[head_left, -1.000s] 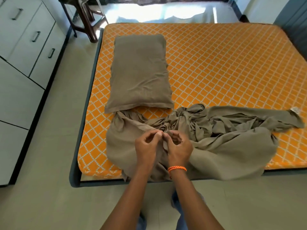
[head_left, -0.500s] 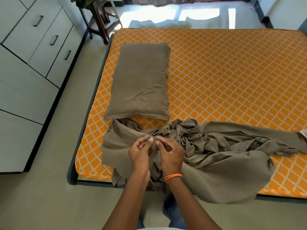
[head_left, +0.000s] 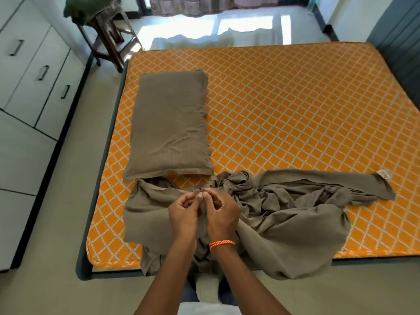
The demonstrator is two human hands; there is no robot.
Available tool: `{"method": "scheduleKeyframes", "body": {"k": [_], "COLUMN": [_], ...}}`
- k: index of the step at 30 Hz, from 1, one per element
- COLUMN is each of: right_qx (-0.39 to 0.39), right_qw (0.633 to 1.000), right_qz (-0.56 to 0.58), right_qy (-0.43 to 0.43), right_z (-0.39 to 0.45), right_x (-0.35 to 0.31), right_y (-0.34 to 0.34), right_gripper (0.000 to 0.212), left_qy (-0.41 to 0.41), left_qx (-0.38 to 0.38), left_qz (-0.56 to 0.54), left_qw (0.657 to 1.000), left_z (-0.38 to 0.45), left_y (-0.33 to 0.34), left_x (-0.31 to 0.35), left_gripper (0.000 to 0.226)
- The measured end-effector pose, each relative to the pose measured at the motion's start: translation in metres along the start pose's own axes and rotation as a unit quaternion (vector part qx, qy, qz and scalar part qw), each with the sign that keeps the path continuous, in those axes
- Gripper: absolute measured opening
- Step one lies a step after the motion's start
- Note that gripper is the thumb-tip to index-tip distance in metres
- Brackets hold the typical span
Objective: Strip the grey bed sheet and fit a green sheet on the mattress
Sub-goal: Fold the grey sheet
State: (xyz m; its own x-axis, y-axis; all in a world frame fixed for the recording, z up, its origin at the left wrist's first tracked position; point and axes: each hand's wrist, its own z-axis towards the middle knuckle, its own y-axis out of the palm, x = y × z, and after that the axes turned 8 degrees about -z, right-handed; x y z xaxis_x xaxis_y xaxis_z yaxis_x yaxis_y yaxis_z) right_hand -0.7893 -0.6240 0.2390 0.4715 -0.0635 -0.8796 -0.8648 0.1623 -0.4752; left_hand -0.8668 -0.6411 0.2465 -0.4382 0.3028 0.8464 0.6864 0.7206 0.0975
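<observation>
The grey-brown bed sheet (head_left: 284, 214) lies crumpled in a heap along the near edge of the bare orange diamond-patterned mattress (head_left: 284, 105), with part of it hanging over the front. My left hand (head_left: 183, 214) and my right hand (head_left: 221, 213), which wears an orange wristband, are side by side over the heap's left part. Both pinch a fold of the sheet between thumb and fingertips. A dark green cloth (head_left: 87, 7) lies on a wooden stool at the far left.
A grey-brown pillow (head_left: 169, 130) lies on the mattress's left side, just beyond the sheet. White drawers (head_left: 34, 87) line the left wall. A wooden stool (head_left: 109, 39) stands past the bed's far left corner. Curtains and a sunlit floor lie beyond.
My view has tilted up and taken in more of the room. Both hands stay together on the same fold of sheet, fingertips working at it; the heap has hardly shifted.
</observation>
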Motion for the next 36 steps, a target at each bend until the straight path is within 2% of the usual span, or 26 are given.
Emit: {"method": "scheduleKeyframes", "body": {"k": [7,14,23,31,36], "right_qx": [0.015,0.032,0.031,0.047,0.032], "right_qw": [0.992,0.983,0.985,0.999,0.996], "right_qz": [-0.104,-0.168,-0.164,-0.024,-0.085], "right_qy": [-0.069,-0.072,-0.035,-0.006,0.001], "right_z": [0.002,-0.011,-0.022,-0.03,-0.036], "right_x": [-0.019,-0.042,-0.047,-0.04,-0.035], "right_y": [0.01,0.028,0.036,0.036,0.039], "right_gripper": [0.012,0.011,0.016,0.031,0.04], "left_qy": [0.003,0.036,-0.016,-0.096,-0.075], "left_qx": [-0.069,-0.131,-0.182,-0.198,-0.198], "left_qz": [0.066,0.121,0.086,0.016,0.028], "left_qw": [0.995,0.983,0.979,0.975,0.977], "left_z": [0.014,0.028,0.033,0.041,0.043], "left_y": [-0.011,-0.033,-0.045,-0.047,-0.043], "left_x": [0.027,0.055,0.063,0.057,0.057], "left_gripper": [0.017,0.018,0.021,0.023,0.025]}}
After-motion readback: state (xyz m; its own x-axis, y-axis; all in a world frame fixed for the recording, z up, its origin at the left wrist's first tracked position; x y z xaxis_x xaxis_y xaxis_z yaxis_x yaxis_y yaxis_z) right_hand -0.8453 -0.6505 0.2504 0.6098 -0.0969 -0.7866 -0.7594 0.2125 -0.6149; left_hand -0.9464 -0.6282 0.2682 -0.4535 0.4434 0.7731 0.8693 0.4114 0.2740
